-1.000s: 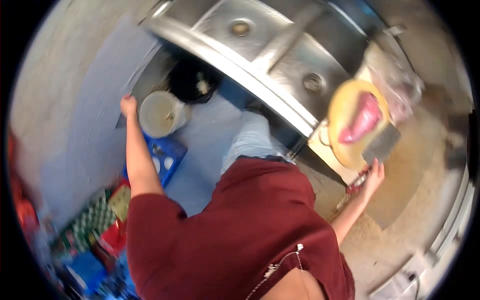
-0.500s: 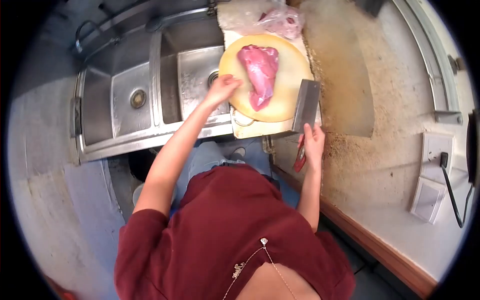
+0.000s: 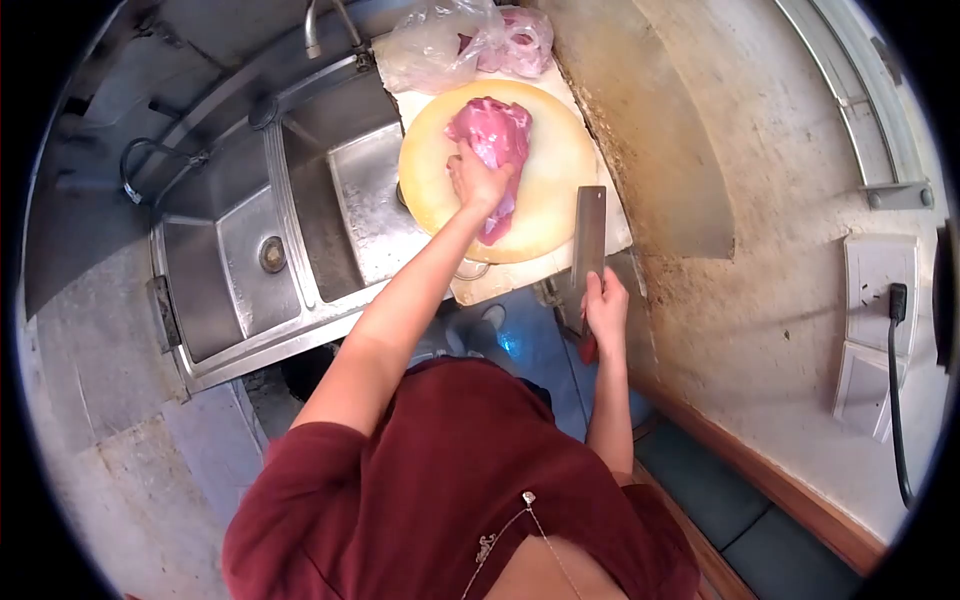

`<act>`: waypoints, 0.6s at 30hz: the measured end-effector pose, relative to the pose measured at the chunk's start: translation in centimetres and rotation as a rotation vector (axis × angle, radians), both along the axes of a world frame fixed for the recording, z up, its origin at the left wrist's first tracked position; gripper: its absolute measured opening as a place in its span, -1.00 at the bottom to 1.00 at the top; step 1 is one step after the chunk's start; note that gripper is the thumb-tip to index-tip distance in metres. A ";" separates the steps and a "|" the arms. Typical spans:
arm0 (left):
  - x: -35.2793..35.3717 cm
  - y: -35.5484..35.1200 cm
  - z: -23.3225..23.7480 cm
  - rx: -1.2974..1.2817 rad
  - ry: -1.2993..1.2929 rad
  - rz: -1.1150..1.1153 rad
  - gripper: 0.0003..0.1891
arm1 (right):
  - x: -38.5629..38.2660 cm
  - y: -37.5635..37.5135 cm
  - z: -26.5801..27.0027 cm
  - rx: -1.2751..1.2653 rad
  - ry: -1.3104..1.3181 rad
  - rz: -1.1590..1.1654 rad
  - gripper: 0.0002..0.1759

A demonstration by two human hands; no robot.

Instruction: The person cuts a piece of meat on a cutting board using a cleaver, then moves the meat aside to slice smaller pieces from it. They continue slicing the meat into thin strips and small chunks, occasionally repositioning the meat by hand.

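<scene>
A piece of raw pink meat (image 3: 492, 122) lies lengthwise on a round yellowish cutting board (image 3: 564, 150). My left hand (image 3: 480, 182) grips the middle of the meat from above, with the fingers along its left side and the thumb toward its right. Part of the meat is hidden under that hand. In my right hand (image 3: 606, 306) is a cleaver (image 3: 590, 235), held by its red handle. Its broad grey blade points up and away from me, beside the right edge of the board and apart from the meat.
Left of the board is a double steel sink (image 3: 340, 200) with two faucets behind it. Clear plastic bags (image 3: 440, 45), one with more pink meat (image 3: 525, 45), lie beyond the board. A stained wall (image 3: 680, 150) rises close on the right, with a plugged-in cord (image 3: 896, 390).
My left hand has moved from the board's left edge onto the meat and taken hold of it. My right hand still holds the cleaver, whose blade now looks narrower. The view has shifted.
</scene>
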State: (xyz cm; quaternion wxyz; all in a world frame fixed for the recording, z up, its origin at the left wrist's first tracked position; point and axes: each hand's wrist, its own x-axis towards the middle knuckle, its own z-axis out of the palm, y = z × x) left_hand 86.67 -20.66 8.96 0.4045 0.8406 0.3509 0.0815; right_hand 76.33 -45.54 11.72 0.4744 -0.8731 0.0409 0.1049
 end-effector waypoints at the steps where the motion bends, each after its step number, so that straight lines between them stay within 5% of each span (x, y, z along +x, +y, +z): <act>1: 0.2 0.2 0.2 -0.027 0.005 0.005 -0.01 | 1.0 0.5 -0.1 -0.118 -0.069 0.036 -0.77; 4: 1.0 1.2 -0.2 -0.158 -0.007 0.008 0.02 | 4.3 2.3 0.6 -0.357 -0.220 0.124 -0.75; 7: 1.6 4.0 -1.3 -0.745 -0.244 0.007 -0.10 | 7.0 3.9 0.7 -0.493 -0.266 0.144 -0.75; 8: 1.4 5.4 -1.2 -1.039 -0.255 -0.026 -0.23 | 7.8 4.4 0.7 -0.523 -0.265 0.141 -0.75; 11: 0.4 10.3 0.3 -1.406 -0.133 -0.094 -0.29 | 9.7 6.2 0.1 -0.646 -0.237 0.100 -0.76; 18: -6.9 22.1 4.6 -1.370 -0.423 -0.034 -0.39 | 7.6 16.2 -3.0 -0.764 -0.220 0.244 -0.80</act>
